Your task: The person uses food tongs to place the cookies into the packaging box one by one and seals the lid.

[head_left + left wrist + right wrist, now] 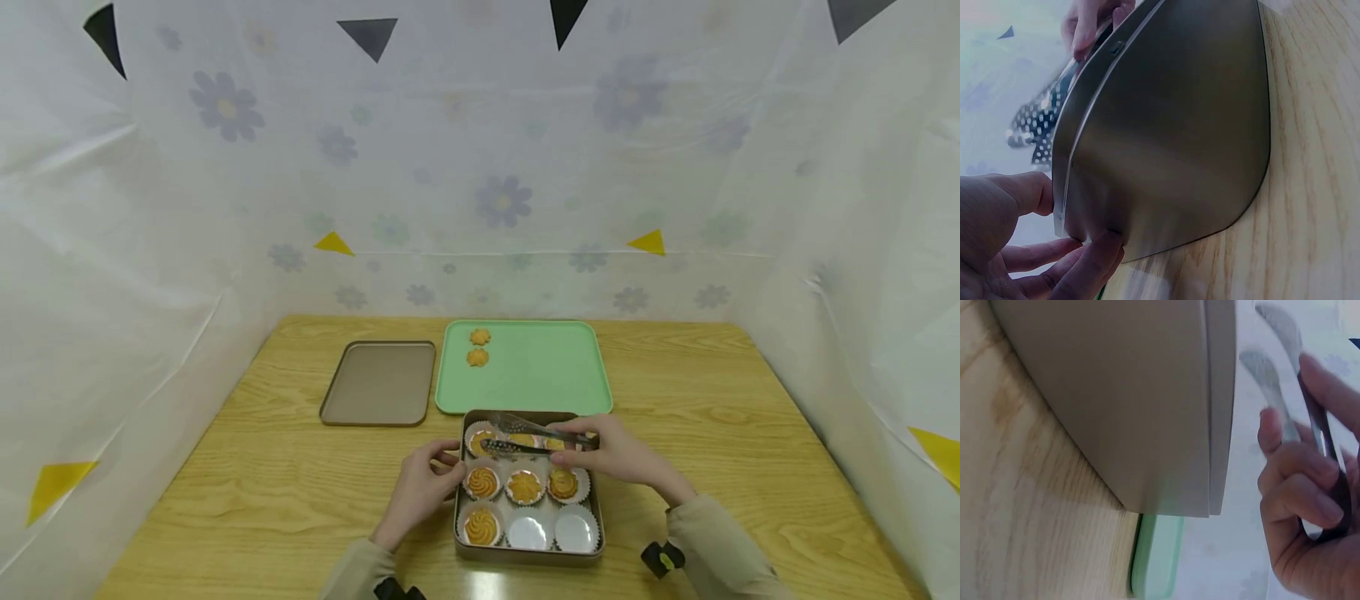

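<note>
A rectangular metal cookie tin (528, 556) stands on the table, holding cookies in white paper cups (527, 529). My left hand (423, 487) holds the tin at its left side, and the left wrist view shows the thumb at the rim and fingers against the outer wall. In my right hand (618, 450) are metal tongs (517, 447), gripped by the handle above the tin's far row. Their perforated tips (1038, 125) stand apart, with nothing seen between them. A swirl cookie (481, 527) sits in the near left cup; two near cups show no cookie. The tongs partly hide the far row.
Behind the tin lies a green tray (540, 367) with two flower-shaped cookies (477, 357) at its left. A brown square lid or shallow tray (380, 383) lies left of it. White patterned sheeting (502, 150) encloses the wooden table (697, 417) at the back and sides.
</note>
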### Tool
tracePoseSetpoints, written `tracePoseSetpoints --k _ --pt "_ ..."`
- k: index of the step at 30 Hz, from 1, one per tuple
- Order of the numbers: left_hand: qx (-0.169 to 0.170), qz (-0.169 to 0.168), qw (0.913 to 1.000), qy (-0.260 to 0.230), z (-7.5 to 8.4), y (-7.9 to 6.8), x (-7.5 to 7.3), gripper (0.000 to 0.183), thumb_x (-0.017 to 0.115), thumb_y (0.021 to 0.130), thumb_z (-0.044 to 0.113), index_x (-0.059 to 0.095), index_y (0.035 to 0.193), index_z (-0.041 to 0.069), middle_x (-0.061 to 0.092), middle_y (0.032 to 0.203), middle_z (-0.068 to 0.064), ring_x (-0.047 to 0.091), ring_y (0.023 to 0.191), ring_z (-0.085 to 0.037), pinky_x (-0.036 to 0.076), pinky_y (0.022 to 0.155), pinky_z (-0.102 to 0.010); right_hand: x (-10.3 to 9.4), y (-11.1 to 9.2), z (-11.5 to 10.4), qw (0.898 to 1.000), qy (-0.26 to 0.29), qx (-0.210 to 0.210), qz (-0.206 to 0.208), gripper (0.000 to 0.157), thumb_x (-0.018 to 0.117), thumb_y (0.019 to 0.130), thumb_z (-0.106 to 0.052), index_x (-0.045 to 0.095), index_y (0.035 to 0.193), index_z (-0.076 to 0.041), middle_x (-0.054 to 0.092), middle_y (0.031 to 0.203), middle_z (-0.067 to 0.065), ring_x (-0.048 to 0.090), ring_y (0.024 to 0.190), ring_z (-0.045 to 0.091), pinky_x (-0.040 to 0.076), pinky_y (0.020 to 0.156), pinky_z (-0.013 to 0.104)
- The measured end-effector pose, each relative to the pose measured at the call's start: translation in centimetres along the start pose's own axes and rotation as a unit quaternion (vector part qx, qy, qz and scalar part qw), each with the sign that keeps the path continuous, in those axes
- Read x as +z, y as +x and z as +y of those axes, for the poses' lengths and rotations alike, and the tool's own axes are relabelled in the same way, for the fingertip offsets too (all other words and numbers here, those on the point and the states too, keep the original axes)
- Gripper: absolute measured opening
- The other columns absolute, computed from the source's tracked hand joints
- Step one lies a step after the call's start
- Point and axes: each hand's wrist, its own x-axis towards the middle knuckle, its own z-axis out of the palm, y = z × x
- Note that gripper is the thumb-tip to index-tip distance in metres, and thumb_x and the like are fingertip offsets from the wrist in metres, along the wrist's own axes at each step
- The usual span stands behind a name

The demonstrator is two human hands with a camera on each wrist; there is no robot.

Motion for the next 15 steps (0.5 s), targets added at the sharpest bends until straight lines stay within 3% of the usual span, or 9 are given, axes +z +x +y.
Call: tracePoseSetpoints --k 2,4,7,9,11,15 --pt "-0.001 0.000 1.0000 -0.002 0.0 0.0 0.0 0.040 0.067 0.087 0.009 0.064 0.123 -0.009 0.069 0.097 -0.021 0.071 0.079 -0.021 0.061 0.061 -0.021 -0.3 0.5 -0.3 0.999 -0.021 0.030 0.029 0.050 0.068 0.096 -0.030 0.062 0.132 0.005 0.071 0.102 0.014 0.054 0.071 0.006 0.048 0.058 0.024" --pt "-0.002 -0.001 1.0000 -0.002 0.0 0.0 0.0 0.040 0.067 0.088 0.009 0.064 0.123 -0.009 0.069 0.096 -0.021 0.071 0.078 -0.020 0.061 0.061 -0.020 -0.6 1.3 -0.4 0.997 -0.036 0.049 0.044 0.052 0.068 0.096 -0.030 0.061 0.131 0.008 0.072 0.107 0.018 0.056 0.073 0.010 0.050 0.062 0.025" --pt "-0.002 -0.002 1.0000 -0.002 0.0 0.0 -0.1 0.040 0.067 0.087 0.008 0.064 0.123 -0.009 0.070 0.096 -0.021 0.071 0.078 -0.020 0.061 0.061 -0.020 -1.3 2.8 -0.7 0.995 -0.053 0.064 0.059 0.052 0.068 0.095 -0.028 0.061 0.130 0.010 0.071 0.092 0.015 0.052 0.066 0.011 0.048 0.060 0.025" --pt "0.000 -0.003 1.0000 -0.001 0.0 0.0 -0.1 0.040 0.067 0.087 0.008 0.064 0.123 -0.009 0.070 0.097 -0.021 0.071 0.079 -0.021 0.061 0.061 -0.020 -1.9 3.9 -1.0 0.993 -0.063 0.072 0.061 0.050 0.068 0.095 -0.026 0.062 0.128 0.011 0.061 0.075 0.006 0.035 0.055 0.008 0.036 0.053 0.022" --pt "0.001 -0.003 1.0000 -0.002 -0.1 0.0 -0.1 0.040 0.067 0.088 0.008 0.064 0.123 -0.009 0.070 0.097 -0.021 0.071 0.079 -0.021 0.061 0.061 -0.020 -2.4 5.0 -1.3 0.992 -0.080 0.082 0.061 0.046 0.068 0.096 -0.026 0.065 0.125 0.009 0.052 0.067 0.001 0.031 0.052 0.008 0.033 0.050 0.023" --pt "0.002 -0.004 1.0000 -0.004 -0.1 0.0 -0.1 0.040 0.067 0.088 0.008 0.063 0.123 -0.009 0.070 0.097 -0.021 0.071 0.080 -0.021 0.061 0.061 -0.020 -3.3 7.3 -1.5 0.987 -0.112 0.102 0.051 0.029 0.067 0.096 -0.026 0.073 0.101 0.002 0.046 0.060 -0.003 0.031 0.052 0.011 0.030 0.052 0.025"
